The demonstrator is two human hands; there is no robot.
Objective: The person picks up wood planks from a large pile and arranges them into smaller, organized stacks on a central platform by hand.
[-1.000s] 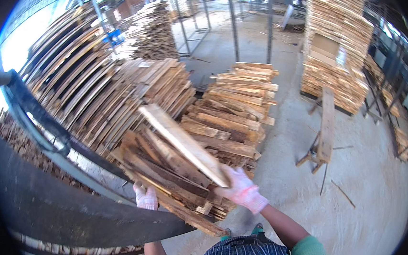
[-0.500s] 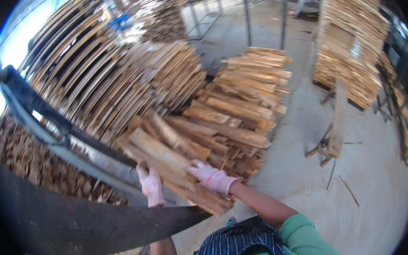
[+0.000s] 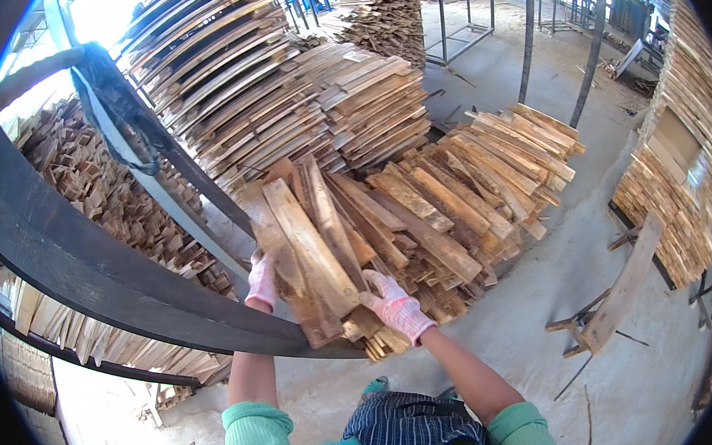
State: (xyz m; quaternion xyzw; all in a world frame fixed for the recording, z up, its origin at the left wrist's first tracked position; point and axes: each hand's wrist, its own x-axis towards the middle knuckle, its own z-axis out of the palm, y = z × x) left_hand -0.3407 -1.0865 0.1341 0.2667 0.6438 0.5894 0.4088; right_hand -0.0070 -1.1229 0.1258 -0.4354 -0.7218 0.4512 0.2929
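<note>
A pink-and-white knitted glove covers each of my hands. My left hand [image 3: 263, 282] grips the left edge of a wide brown board [image 3: 285, 255], its fingertips partly hidden. On that board rests a lighter wooden plank [image 3: 312, 248]. My right hand [image 3: 398, 306] holds the near right end of this plank, thumb and fingers bent about it. Shorter plank ends [image 3: 380, 335] stick out below the right hand. Beyond and to the right, a loose pile of rough planks [image 3: 450, 201] slopes away, touching the boards I hold.
A dark curved metal beam [image 3: 158, 291] crosses close on my left, joined by a bar [image 3: 184, 177]. Behind it lies a heap of short wood offcuts [image 3: 84, 176]. Tall board stacks [image 3: 299, 101] rise ahead. On the right stand a narrow wooden bench [image 3: 625, 285] and another stack [image 3: 676, 189].
The view has swung left, so the surroundings sit further right. The held boards have turned to point more straight away from me. Both hands remain on the wood.
</note>
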